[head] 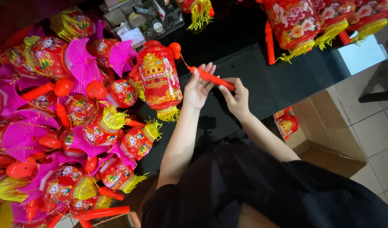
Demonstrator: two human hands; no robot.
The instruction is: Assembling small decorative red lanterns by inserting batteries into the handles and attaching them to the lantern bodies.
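Note:
A red plastic handle stick lies across both my hands above the black table. My left hand supports its left end with fingers partly spread. My right hand pinches the stick's right end. A thin cord runs from the stick's left tip to an orange cap on a red cylindrical lantern with printed figures and a yellow fringe, which stands just left of my left hand.
A big heap of red and pink lanterns with yellow tassels fills the left side. More red lanterns hang at the top right. A clear compartment tray sits at the back. A cardboard box stands on the tiled floor at right.

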